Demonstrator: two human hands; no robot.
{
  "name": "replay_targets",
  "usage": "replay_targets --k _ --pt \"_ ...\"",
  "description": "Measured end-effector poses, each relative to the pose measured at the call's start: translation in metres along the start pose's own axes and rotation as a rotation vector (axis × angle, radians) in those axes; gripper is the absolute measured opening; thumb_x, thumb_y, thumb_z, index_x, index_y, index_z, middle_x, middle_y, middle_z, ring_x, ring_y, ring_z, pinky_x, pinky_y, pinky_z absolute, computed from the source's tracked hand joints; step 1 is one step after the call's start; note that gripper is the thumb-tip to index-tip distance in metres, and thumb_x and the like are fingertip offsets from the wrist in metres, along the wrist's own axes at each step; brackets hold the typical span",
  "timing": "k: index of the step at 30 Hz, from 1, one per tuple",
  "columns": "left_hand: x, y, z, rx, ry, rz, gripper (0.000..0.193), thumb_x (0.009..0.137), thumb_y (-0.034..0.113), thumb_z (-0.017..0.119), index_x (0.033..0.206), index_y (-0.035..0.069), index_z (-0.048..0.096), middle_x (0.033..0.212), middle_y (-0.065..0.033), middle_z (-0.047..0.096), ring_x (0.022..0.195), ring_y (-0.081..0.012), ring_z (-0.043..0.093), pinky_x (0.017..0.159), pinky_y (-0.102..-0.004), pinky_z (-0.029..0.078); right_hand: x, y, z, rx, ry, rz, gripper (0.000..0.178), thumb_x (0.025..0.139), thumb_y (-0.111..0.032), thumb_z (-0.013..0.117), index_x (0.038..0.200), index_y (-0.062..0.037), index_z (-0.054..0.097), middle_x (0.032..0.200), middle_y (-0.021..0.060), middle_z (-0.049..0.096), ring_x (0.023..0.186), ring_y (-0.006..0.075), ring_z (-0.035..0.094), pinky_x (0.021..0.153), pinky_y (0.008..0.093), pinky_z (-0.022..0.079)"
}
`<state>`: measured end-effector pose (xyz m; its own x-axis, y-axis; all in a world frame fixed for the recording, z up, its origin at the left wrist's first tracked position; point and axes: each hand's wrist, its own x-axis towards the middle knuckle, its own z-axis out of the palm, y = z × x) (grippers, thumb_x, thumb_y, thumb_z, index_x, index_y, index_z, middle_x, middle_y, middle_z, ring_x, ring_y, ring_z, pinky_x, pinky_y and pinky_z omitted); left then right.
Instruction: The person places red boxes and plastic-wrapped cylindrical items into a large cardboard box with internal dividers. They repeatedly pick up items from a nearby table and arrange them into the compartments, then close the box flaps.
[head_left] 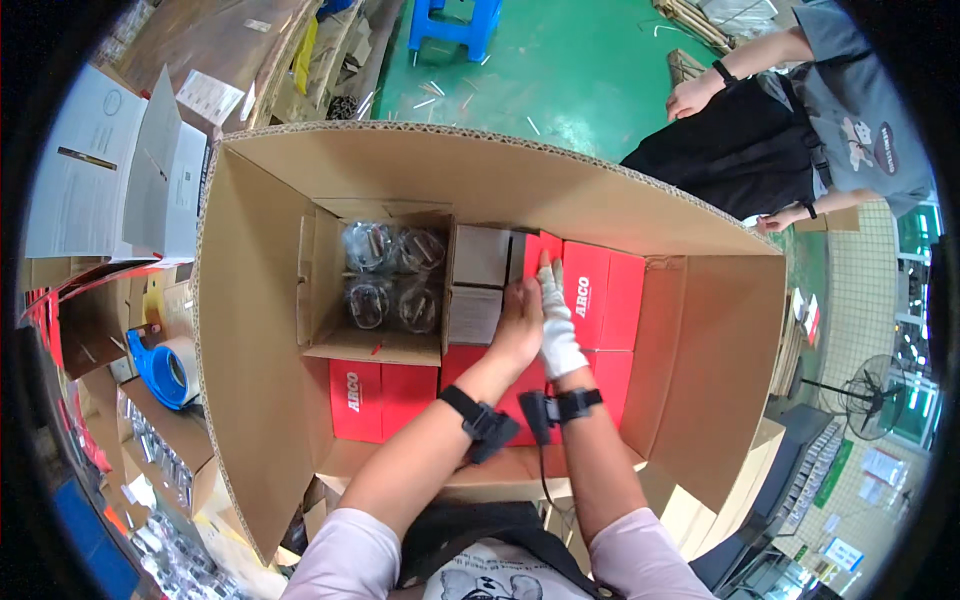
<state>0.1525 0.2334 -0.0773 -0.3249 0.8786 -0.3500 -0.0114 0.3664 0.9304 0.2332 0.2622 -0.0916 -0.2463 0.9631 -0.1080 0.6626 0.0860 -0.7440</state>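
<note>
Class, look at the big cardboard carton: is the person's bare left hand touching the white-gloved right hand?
Touching. The head view shows the left hand pressed side by side against the gloved right hand, no gap between them, over the red boxes inside the carton.

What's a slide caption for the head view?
Left hand and gloved right hand press on small boxes inside a large cardboard carton lined with red boxes.

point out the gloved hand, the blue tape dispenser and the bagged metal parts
gloved hand (556, 325), head view, back of the white glove
blue tape dispenser (152, 362), head view, blue body
bagged metal parts (392, 275), head view, middle of the bags
</note>
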Motion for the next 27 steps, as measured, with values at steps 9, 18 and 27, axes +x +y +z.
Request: replay_targets --k 9,18,27 --pt "-0.065 0.005 -0.063 0.185 0.046 0.165 0.049 0.094 0.023 0.058 0.133 -0.004 0.044 0.137 -0.0215 0.044 0.129 -0.0332 0.042 0.108 -0.0416 0.032 0.015 -0.022 0.054 -0.641 0.235 0.067 0.073 0.084 -0.027 0.059 0.147 -0.0051 0.031 0.155 0.0198 0.024 0.142 0.0344 0.026 0.115 0.0516 0.02" --pt "-0.104 0.068 -0.11 -0.177 0.01 0.065 0.025 0.102 0.021 0.047 0.107 0.0 0.06 0.076 0.0007 0.055 0.067 -0.0051 0.048 0.061 -0.0207 0.041 0.023 -0.079 0.057 0.385 -0.208 0.029 0.076 0.094 -0.051 0.049 0.143 0.0047 0.035 0.15 0.0252 0.03 0.142 0.0385 0.023 0.116 0.0449 0.016" --pt "-0.091 0.091 -0.104 -0.073 0.1 0.219 0.021 0.098 0.017 0.052 0.1 -0.001 0.063 0.087 -0.0104 0.065 0.074 -0.0164 0.06 0.069 -0.029 0.048 0.015 -0.08 0.077 1.146 -0.249 0.283 0.067 0.086 -0.038 0.068 0.136 0.0001 0.046 0.125 0.0205 0.06 0.113 0.0224 0.059 0.097 0.0298 0.044"
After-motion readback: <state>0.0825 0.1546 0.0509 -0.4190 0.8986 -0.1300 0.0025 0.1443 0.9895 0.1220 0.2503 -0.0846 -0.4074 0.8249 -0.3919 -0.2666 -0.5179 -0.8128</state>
